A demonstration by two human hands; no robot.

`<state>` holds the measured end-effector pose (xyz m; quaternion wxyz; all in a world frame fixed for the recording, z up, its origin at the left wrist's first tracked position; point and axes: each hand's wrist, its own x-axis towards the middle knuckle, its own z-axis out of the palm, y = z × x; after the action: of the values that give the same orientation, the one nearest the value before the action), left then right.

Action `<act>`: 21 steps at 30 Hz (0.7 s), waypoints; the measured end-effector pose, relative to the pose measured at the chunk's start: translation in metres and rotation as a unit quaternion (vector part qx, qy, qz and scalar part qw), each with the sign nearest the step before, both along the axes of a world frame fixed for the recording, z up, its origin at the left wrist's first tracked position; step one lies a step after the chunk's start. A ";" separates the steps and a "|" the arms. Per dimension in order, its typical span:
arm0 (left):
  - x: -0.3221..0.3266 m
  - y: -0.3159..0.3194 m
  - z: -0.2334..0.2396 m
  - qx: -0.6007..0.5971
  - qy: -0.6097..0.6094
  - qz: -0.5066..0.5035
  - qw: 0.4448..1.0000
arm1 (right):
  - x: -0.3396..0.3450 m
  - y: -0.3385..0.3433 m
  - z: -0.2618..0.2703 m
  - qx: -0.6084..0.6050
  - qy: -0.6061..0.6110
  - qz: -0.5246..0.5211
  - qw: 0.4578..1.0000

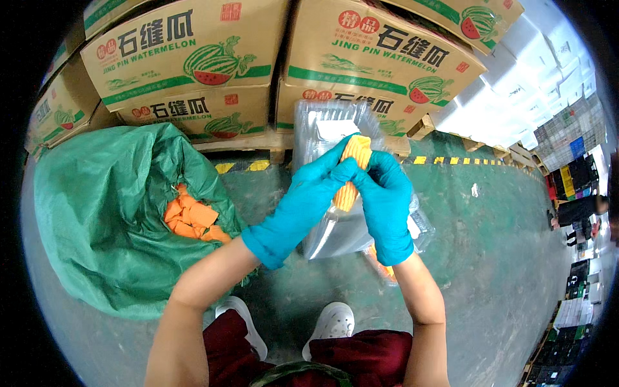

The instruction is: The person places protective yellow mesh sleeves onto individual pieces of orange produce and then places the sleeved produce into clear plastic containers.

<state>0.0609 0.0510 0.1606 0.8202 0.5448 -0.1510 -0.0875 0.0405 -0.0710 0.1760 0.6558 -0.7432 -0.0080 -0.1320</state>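
My left hand (309, 193) and my right hand (389, 198), both in blue-green rubber gloves, meet in front of me. Between them they grip an upright, ribbed yellow-orange piece of foam netting (356, 150). Clear plastic containers (329, 237) lie stacked behind and below the hands, partly hidden by them. Orange contents show in a clear pack (382, 266) on the floor beside my right wrist. To the left, a large green woven sack (106, 203) lies with its mouth showing several folded orange pieces (193, 217).
Cardboard watermelon boxes (184, 48) stand on wooden pallets (246, 144) ahead. Yellow and black tape (258, 165) crosses the green floor (464, 251). White boxes (522, 82) are stacked at the upper right. A person (578, 213) is at the far right, near crates.
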 end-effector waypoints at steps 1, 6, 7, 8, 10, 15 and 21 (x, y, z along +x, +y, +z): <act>0.003 -0.004 0.001 -0.009 0.016 0.005 1.000 | -0.001 0.002 0.002 0.029 0.004 -0.002 1.000; 0.011 -0.001 -0.011 0.038 -0.011 0.106 0.994 | -0.005 0.004 -0.006 0.131 -0.004 0.000 0.991; 0.016 0.000 -0.016 0.042 -0.014 0.143 0.989 | -0.003 -0.011 -0.009 0.092 0.000 -0.007 0.996; 0.023 0.002 -0.020 0.047 -0.016 0.179 0.983 | -0.003 -0.031 -0.012 0.019 -0.008 -0.045 0.999; 0.056 0.042 -0.018 -0.061 0.021 0.197 0.978 | 0.000 -0.084 -0.017 0.060 -0.022 -0.108 0.992; 0.066 0.057 -0.022 0.105 -0.100 0.070 0.987 | 0.005 -0.122 -0.010 -0.145 -0.100 -0.053 0.983; 0.070 0.030 -0.048 0.465 -0.622 -0.018 0.630 | 0.047 -0.122 0.001 -0.543 -0.128 0.225 0.799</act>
<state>0.1307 0.0808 0.1126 0.1677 0.7759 -0.5747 0.1990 0.0876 -0.1930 0.1769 0.1495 -0.9312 -0.3288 -0.0486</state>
